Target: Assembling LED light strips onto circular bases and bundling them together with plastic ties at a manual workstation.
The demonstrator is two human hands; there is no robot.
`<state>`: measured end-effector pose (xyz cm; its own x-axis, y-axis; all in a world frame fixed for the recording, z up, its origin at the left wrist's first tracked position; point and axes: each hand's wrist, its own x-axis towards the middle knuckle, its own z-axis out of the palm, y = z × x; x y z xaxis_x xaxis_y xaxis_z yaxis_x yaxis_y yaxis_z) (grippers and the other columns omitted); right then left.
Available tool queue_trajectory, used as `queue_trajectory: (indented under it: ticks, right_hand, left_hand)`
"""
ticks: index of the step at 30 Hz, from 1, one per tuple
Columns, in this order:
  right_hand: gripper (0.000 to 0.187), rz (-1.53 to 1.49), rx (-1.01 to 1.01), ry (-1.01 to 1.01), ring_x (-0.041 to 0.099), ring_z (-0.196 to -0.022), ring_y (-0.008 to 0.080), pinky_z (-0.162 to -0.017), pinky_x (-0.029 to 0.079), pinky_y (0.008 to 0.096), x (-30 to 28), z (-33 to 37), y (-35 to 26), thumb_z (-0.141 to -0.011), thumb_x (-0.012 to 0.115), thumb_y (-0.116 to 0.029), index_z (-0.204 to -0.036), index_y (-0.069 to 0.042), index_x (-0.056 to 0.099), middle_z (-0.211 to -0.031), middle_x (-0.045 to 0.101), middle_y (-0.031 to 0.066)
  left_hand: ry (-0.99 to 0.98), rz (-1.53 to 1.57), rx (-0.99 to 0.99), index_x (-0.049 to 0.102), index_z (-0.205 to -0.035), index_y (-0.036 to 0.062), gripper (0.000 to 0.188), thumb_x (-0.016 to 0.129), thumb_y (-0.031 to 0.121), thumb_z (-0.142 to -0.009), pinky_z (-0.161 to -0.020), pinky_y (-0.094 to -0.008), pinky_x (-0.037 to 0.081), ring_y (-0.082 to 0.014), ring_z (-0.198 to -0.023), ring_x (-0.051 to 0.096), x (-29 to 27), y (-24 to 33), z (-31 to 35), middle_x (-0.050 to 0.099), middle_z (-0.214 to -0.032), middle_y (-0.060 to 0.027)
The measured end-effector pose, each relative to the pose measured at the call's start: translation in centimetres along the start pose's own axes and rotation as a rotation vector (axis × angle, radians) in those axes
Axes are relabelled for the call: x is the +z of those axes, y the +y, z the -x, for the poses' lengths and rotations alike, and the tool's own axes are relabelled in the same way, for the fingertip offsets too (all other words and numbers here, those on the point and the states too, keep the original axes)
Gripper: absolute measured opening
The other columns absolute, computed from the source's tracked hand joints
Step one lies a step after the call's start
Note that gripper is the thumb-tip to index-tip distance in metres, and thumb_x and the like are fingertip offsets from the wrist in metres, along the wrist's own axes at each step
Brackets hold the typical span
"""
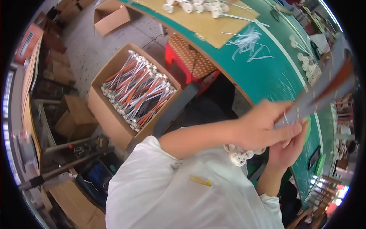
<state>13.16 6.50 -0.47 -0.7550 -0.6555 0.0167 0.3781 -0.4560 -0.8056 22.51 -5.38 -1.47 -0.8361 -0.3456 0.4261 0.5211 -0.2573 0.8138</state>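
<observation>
A bundle of flat grey and brown strips (307, 103), smeared by motion at its far end, stretches up to the right from my hands. My left hand (257, 124) is closed round its near end, thumb on top. Beneath and to the right, my right hand (288, 150) has its fingers curled against the same bundle, touching the left thumb; part of its grip is hidden. White round end pieces (238, 157) hang below my left hand, and seem to belong to the bundle.
An open cardboard box (103, 114) full of similar strips with white ends stands at the left. On the green table (248, 82) lie a brown sheet (207, 28) with white round pieces, thin pale offcuts (249, 44) and a dark phone-like object (314, 157). A red stool (188, 57) is beside it.
</observation>
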Motion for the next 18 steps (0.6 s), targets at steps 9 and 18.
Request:
queue_trajectory:
  ticks: [9, 18]
  right_hand:
    - [0.019, 1.373, -0.699, -0.487, 0.061, -0.075, 0.0153, -0.072, 0.049, 0.0266, 4.3, -13.5, 11.2, -0.096, 0.054, -0.014, -0.108, 0.0, 0.057, -0.087, 0.066, 0.0072]
    - [0.009, 1.569, -0.578, -0.547, 0.053, -0.076, 0.0175, -0.067, 0.043, 0.0284, 6.1, -15.4, 12.8, -0.086, 0.063, -0.007, -0.094, -0.003, 0.06, -0.092, 0.06, 0.0068]
  left_hand:
    - [0.993, -0.592, 0.451, 0.048, -0.12, -0.0061, 0.032, 0.046, 0.014, -0.095, -0.052, -0.0267, 0.042, -0.009, -0.049, 0.041, -24.3, 16.4, 10.5, 0.066, -0.086, -0.0163]
    - [2.58, 0.196, 0.248, 0.045, -0.117, -0.005, 0.04, 0.054, 0.027, -0.094, -0.067, -0.0399, 0.055, -0.0277, -0.083, 0.059, -39.2, -9.7, 26.9, 0.057, -0.104, -0.0158]
